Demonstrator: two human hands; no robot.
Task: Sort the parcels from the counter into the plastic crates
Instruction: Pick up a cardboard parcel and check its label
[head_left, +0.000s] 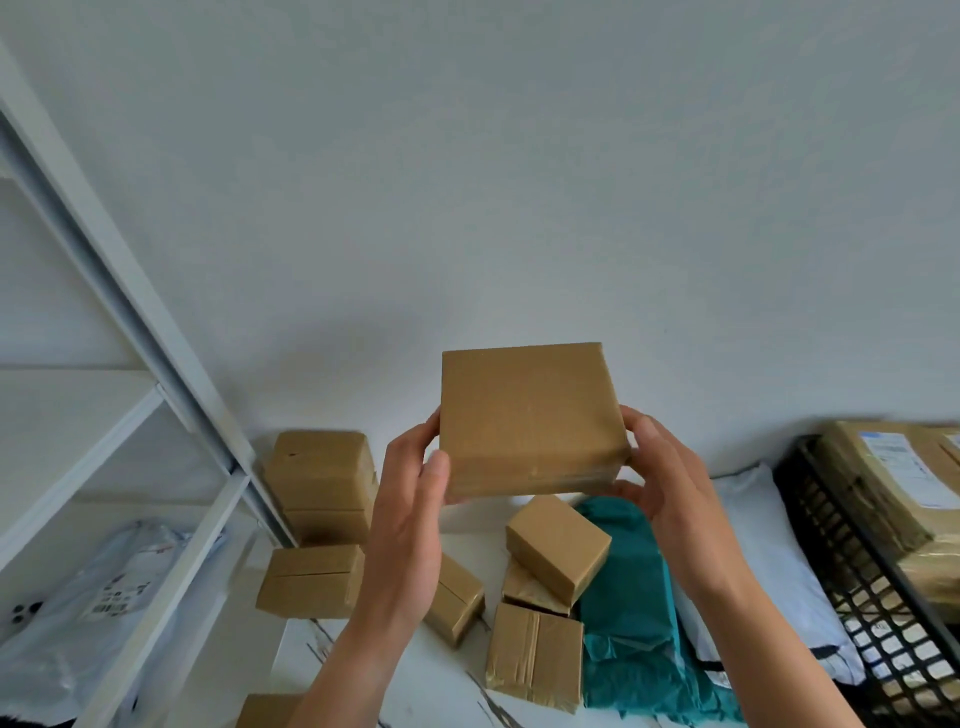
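The person is holding a flat, square brown parcel (524, 415) up in the air with both hands, well above the counter (415, 670) and in front of the pale wall (519, 182). The left hand (410, 519) is gripping the parcel's left edge, thumb lying on the near face and fingers wrapping round behind. The right hand (670, 478) is clasping the right edge, thumb hooking under the lower right corner and fingers curling over the side.

Below the lifted parcel, more brown boxes are lying on the white counter. A stack of boxes (322, 478) is standing at the far left against the wall, with another box (311, 579) just in front of it. A small box (558, 545) is resting tilted on top of others, and a taped box (535, 654) is sitting nearer. To their right a teal mailer bag (628, 597) is lying beside a white mailer bag (753, 545). At the far right a black lattice crate (852, 571) is holding a labelled cardboard box (883, 478). On the left, a white shelf rack (130, 467) is carrying a grey poly bag (104, 597).
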